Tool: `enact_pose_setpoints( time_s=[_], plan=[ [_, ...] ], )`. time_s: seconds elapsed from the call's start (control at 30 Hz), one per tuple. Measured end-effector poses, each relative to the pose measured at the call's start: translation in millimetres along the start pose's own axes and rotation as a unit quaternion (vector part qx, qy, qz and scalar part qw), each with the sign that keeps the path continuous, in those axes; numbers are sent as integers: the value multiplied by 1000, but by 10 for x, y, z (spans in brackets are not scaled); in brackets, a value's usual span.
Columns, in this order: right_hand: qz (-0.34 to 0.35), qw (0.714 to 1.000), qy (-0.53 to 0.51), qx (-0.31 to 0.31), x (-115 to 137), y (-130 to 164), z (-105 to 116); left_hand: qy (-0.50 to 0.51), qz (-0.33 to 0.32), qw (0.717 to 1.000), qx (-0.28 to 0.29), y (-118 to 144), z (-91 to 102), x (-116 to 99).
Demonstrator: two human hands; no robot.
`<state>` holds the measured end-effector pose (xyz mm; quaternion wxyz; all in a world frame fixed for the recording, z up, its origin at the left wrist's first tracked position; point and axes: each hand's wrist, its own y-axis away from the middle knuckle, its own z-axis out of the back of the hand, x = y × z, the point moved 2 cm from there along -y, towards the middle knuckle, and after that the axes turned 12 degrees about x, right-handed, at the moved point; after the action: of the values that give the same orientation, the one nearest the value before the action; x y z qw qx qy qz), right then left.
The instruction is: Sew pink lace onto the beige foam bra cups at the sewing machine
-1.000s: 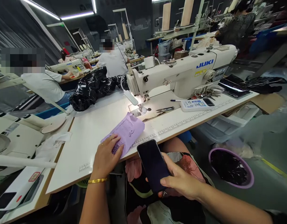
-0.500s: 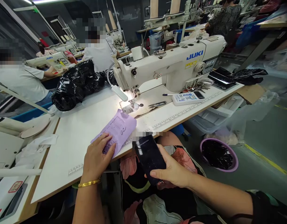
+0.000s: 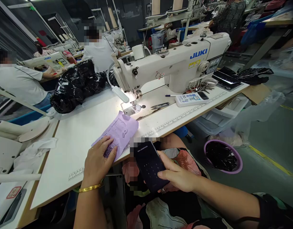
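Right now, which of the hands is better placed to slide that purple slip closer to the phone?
Probably the left. The left hand already lies flat on the purple slip at the table edge, while the right hand is full, gripping the phone over the lap.

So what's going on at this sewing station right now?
A person sits at a white sewing table with a JUKI sewing machine on it. The left hand rests flat on a purple paper slip lying near the table's front edge. The right hand holds a dark phone over the lap, its screen lit with what looks like a keypad. Thread snips and a black plastic bag lie farther back. Other people work at neighbouring machines.
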<state>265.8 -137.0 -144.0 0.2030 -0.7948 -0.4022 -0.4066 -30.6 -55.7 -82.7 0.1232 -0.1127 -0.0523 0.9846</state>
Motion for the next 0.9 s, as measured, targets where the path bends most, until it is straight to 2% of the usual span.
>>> enact_pose_setpoints(
  time_s=[0.3,0.47,0.7,0.9],
  plan=[
    [16,999,50,-9,73,-20,-49,0,-2,1000,-4,6,-10,9],
    [26,994,83,-67,90,-56,-76,-2,-15,1000,-13,23,-13,30],
    [1,998,60,-7,104,-29,-68,-11,-24,1000,-17,47,-20,57],
    [-33,997,66,1,97,-29,-56,-22,-31,999,-20,58,-25,74]
  ],
)
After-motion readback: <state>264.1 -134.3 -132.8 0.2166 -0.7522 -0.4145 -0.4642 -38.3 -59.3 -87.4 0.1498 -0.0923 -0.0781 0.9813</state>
